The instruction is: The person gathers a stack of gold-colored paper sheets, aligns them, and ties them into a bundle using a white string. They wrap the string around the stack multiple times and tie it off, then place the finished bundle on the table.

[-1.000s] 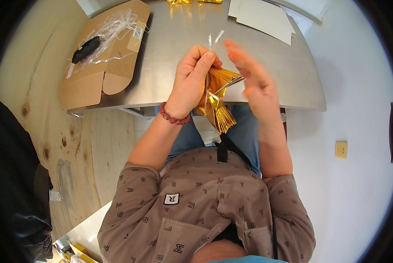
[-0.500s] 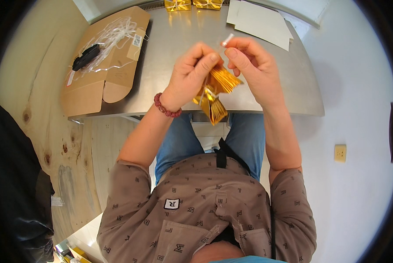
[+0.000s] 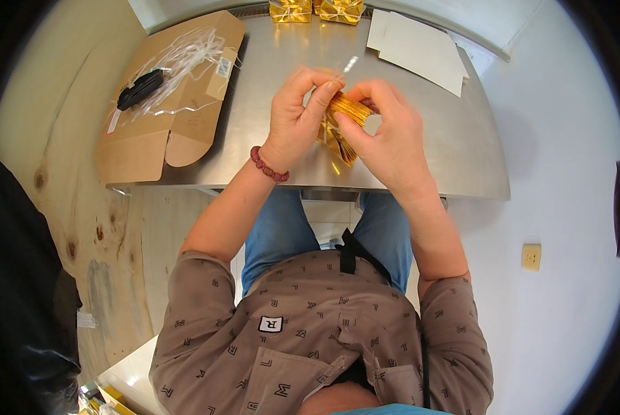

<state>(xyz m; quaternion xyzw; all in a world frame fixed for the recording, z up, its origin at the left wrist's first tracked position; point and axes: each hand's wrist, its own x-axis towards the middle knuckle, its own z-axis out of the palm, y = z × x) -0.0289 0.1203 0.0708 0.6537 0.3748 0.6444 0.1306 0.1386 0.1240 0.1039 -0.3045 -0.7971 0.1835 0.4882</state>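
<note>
Above the table's near side, a pleated bundle of gold foil hangs between my hands. Its lower part fans out, and a pale strip crosses its middle. My left hand is closed in a pinch at the bundle's top, where a white plastic strip sticks up past the fingertips. Thumb and forefinger of my right hand curve round the bundle's right edge and close on it. The fingers hide part of the foil and where the strip joins it.
Left on the metal table lies a cardboard box with loose clear-white strips and a black object on it. Gold foil bundles stand at the far edge. White sheets lie far right.
My right hand has left the white strip and moved down onto the foil's right edge. The bundle has swung up slightly. My left hand keeps its pinch.
</note>
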